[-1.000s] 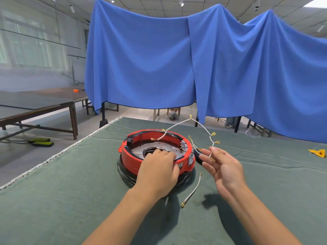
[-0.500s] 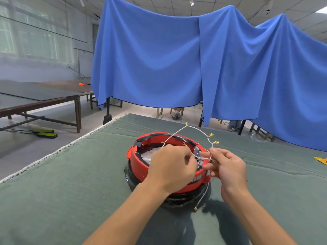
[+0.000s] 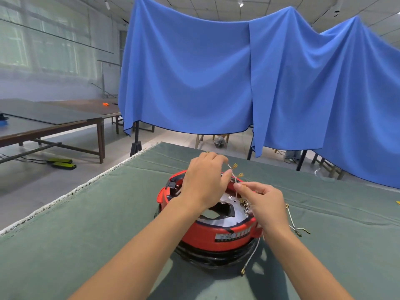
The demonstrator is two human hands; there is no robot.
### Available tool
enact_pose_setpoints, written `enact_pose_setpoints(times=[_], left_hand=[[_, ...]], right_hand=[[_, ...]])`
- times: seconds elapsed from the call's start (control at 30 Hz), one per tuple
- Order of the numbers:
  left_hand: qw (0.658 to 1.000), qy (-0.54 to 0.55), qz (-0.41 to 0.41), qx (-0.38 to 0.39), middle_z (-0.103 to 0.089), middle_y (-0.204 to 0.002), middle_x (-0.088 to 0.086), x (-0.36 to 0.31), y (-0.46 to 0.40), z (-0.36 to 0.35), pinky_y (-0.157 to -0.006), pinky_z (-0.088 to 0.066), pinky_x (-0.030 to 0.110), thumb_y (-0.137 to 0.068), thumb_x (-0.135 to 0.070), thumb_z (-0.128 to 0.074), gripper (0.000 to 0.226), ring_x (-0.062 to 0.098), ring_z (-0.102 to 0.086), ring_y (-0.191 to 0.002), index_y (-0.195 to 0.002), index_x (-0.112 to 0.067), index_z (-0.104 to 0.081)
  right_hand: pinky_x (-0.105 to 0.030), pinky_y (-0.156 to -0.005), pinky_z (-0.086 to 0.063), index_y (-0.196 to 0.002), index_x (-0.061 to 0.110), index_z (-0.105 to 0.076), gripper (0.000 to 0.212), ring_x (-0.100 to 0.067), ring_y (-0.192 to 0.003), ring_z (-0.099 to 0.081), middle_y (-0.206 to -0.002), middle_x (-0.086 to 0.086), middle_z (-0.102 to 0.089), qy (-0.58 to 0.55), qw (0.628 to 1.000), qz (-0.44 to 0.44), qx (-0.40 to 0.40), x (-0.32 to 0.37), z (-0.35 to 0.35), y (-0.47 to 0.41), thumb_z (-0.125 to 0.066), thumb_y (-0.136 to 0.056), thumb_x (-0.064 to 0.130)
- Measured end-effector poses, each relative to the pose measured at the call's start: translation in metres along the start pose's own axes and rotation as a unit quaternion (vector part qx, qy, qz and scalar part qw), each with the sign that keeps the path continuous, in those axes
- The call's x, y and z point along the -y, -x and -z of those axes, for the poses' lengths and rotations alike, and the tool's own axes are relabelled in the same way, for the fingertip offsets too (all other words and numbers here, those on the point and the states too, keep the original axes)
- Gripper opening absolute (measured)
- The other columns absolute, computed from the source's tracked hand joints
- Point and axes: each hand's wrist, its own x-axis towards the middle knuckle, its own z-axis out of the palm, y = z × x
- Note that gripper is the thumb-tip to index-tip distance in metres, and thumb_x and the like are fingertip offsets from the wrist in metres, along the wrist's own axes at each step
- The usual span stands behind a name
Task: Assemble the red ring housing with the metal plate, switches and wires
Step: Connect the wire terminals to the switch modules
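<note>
Blue fabric (image 3: 216,72) hangs as a backdrop behind a work table covered in green felt (image 3: 86,234). Dark-topped tables (image 3: 49,120) stand at the left of the room, with a small orange object (image 3: 105,103) on the far one.

The red ring housing (image 3: 202,231) sits near the middle of the felt, resting on a black base ring (image 3: 207,257). A white label strip with dark markings (image 3: 232,236) is on its near outer wall. Inside the housing lies the metal plate (image 3: 232,213), shiny, with a dark central opening. A cluster of small brass terminals (image 3: 244,203) sits at the plate's right edge.

The left hand (image 3: 204,184) hovers above the far side of the housing, thumb and fingers pinched together on a thin white wire (image 3: 234,180). Two brass spade connectors (image 3: 234,166) project just beyond its fingertips. The right hand (image 3: 265,204) is over the right rim of the housing, thumb and forefinger closed on the same wire bundle, just below the left hand's pinch.

A second white wire (image 3: 252,257) runs down from under the right wrist along the black base ring and ends in a brass terminal on the felt. Another wire with brass ends (image 3: 294,224) lies on the felt just right of the right forearm.
</note>
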Motion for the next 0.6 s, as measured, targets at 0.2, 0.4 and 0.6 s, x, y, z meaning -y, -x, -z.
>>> enact_pose_setpoints(times=[0.2,0.4,0.6], left_hand=[[0.997,-0.054,-0.035,0.038,-0.047,-0.098,-0.005,0.014,-0.027,-0.024,-0.086,-0.030,0.031,-0.093,-0.043,-0.049,0.026,0.016,-0.038,-0.104,-0.106,-0.028,-0.067],[0.964,0.188,0.070,0.174,-0.072,-0.088,-0.005,0.031,-0.042,-0.044,-0.079,-0.051,0.027,-0.090,-0.026,-0.061,0.015,0.008,-0.064,-0.083,-0.095,-0.018,-0.073],[0.918,0.246,0.150,0.271,-0.072,-0.063,-0.005,0.040,-0.037,-0.046,-0.073,-0.053,0.028,-0.085,-0.013,-0.065,0.014,0.008,-0.063,-0.065,-0.075,-0.016,-0.075]], right_hand=[[-0.049,-0.100,-0.039,-0.053,0.050,-0.069,0.030,-0.027,-0.110,-0.055,-0.069,0.017,-0.070,0.041,0.996,0.009,0.081,-0.013,0.001,-0.030,-0.078,-0.073,0.029],[-0.042,-0.097,-0.041,-0.055,0.043,-0.071,0.027,-0.020,-0.112,-0.051,-0.091,0.012,-0.064,0.053,0.995,0.014,0.089,-0.036,0.000,-0.048,-0.079,-0.071,0.023],[-0.031,-0.093,-0.040,-0.053,0.041,-0.068,0.029,-0.017,-0.115,-0.049,-0.097,0.015,-0.059,0.067,0.992,0.029,0.101,-0.035,0.004,-0.042,-0.078,-0.074,0.023]])
